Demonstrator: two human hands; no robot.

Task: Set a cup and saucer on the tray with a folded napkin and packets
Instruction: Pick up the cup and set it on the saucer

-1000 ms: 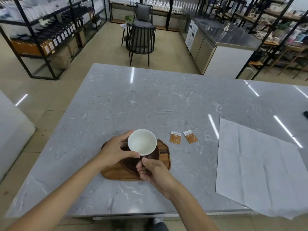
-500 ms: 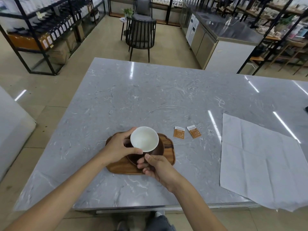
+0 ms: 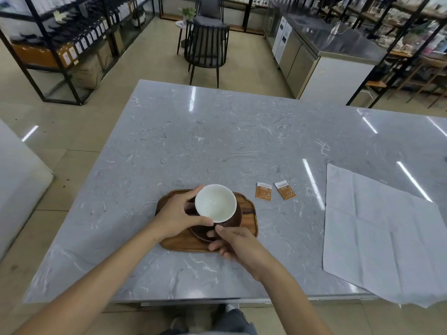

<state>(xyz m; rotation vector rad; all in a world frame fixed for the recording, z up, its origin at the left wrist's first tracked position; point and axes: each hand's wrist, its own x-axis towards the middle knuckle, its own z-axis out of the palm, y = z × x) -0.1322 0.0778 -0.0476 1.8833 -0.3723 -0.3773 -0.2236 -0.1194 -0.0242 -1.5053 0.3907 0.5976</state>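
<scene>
Cup (image 3: pixel 215 203) on saucer (image 3: pixel 235 220) over tray (image 3: pixel 249 215); left hand (image 3: pixel 179 217) grips cup, right hand (image 3: pixel 235 245) pinches saucer rim; packets (image 3: pixel 263 190), napkin (image 3: pixel 384 235) apart.

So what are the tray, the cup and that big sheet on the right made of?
The tray looks like oiled wood: warm brown with dark grain streaks. The cup seems to be glazed ceramic, glossy white inside and dark brown outside. The sheet looks like matte paper or thin cloth, pale grey with fold creases; I cannot tell which.
</scene>
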